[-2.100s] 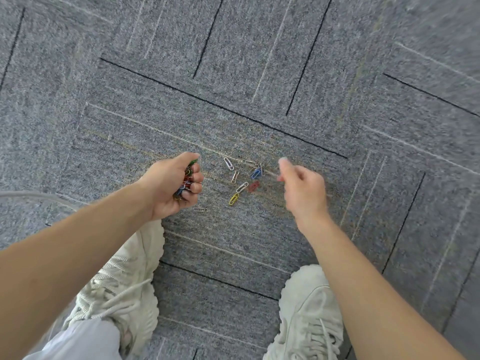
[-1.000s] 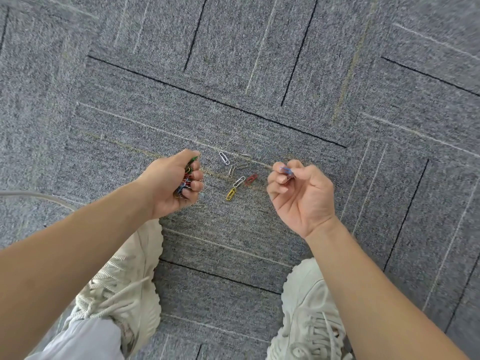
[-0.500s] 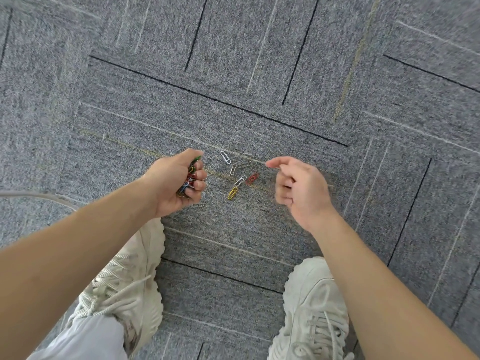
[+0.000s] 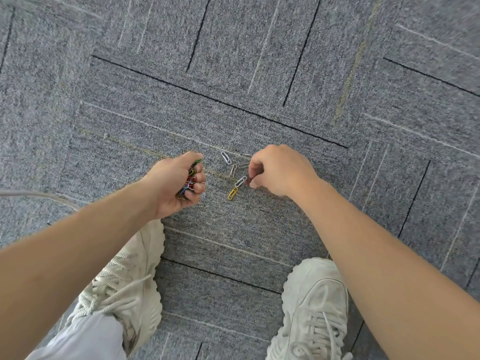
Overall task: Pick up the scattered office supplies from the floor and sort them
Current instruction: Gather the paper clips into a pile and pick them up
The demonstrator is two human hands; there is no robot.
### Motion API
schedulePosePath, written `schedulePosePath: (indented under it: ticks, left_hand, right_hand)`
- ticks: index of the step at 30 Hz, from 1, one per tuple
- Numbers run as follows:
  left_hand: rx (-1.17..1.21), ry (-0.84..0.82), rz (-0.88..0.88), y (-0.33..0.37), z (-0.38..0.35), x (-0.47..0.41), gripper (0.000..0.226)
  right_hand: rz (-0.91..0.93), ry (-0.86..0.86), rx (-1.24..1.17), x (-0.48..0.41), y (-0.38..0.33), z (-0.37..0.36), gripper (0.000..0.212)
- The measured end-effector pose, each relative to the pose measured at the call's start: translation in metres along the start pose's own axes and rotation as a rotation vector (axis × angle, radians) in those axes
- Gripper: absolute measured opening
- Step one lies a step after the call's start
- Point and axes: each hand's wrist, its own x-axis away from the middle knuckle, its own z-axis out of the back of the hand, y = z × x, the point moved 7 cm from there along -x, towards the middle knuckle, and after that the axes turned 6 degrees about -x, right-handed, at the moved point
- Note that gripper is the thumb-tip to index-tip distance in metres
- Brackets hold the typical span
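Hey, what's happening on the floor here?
A person bends over grey carpet, gathering paper clips. The left hand grips a bunch of coloured clips. The right hand pinches a reddish clip, mostly hidden by its fingers. A yellow clip and several pale clips lie loose between the hands.

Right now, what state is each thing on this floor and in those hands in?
Left hand, gripping a bundle of coloured paper clips.
Right hand, fingertips down at a reddish clip; grip unclear.
Yellow clip, lying loose on the carpet.
Silver clip, loose, just beyond the yellow one.
White clip, loose, untouched.
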Motion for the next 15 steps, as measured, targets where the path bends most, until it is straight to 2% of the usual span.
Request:
schedulePosePath:
  ticks: [2, 4, 5, 8, 10, 12, 15]
  left_hand:
    - [-0.004, 0.012, 0.004, 0.000, -0.002, 0.001, 0.035]
    - [-0.011, 0.018, 0.004, 0.000, -0.005, 0.002, 0.035]
    - [-0.012, 0.017, 0.003, 0.000, -0.006, 0.002, 0.035]
    - [-0.012, 0.015, 0.001, -0.001, -0.005, 0.002, 0.035]
    - [-0.014, 0.008, 0.003, -0.002, -0.005, 0.002, 0.035]
    - [-0.010, 0.004, 0.007, -0.002, -0.004, 0.001, 0.035]
    - [-0.005, 0.004, 0.013, -0.003, -0.002, 0.000, 0.034]
  right_hand:
    - [-0.009, -0.059, 0.011, -0.004, -0.006, 0.000, 0.011]
    - [0.019, -0.109, -0.117, -0.001, -0.010, -0.005, 0.009]
    - [0.015, -0.139, -0.303, 0.003, -0.009, -0.010, 0.013]
    - [-0.074, -0.262, -1.280, 0.027, 0.003, -0.031, 0.022]
    - [-0.066, -0.327, -1.782, 0.043, 0.006, -0.047, 0.018]
    - [-0.027, -0.334, -2.058, 0.053, 0.005, -0.058, 0.016]
    - [-0.064, -0.212, -2.171, 0.054, 0.011, -0.061, 0.017]
